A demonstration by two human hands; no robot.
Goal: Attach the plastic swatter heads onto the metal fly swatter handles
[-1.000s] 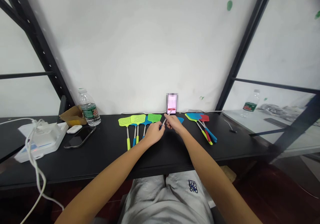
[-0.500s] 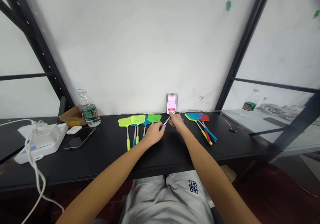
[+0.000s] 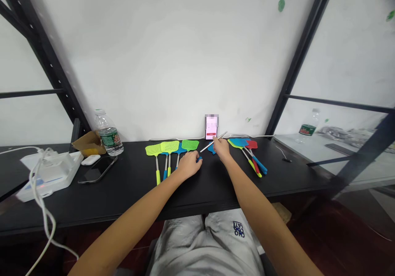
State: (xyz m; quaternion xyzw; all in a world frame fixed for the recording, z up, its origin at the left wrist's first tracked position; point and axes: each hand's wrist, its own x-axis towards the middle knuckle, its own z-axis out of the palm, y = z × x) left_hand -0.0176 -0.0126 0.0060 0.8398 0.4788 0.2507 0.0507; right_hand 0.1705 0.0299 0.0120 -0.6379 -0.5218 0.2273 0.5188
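A thin silver metal rod (image 3: 206, 146) slants across my right hand (image 3: 221, 148), whose closed fingers grip it near its middle. My left hand (image 3: 189, 163) is closed around a blue handle (image 3: 199, 159), of which only the end shows; a gap separates it from the rod. Beneath the rod, a blue fly swatter head (image 3: 211, 147) lies on the black table, partly covered by my right hand. Left of my hands, several fly swatters lie in a row, among them a yellow-green fly swatter (image 3: 169, 147) and a green fly swatter (image 3: 190, 145); my left hand hides part of them.
More fly swatters (image 3: 242, 142) overlap at the right. A lit phone (image 3: 211, 127) leans on the wall. To the left are a water bottle (image 3: 109, 136), a dark phone (image 3: 98, 170), a cardboard box (image 3: 89, 142) and a white power strip (image 3: 51, 181) with cables.
The rod and blue handle, lined up in my hands before, are now apart. My right hand has shifted slightly right with the rod; my left hand still holds the handle.
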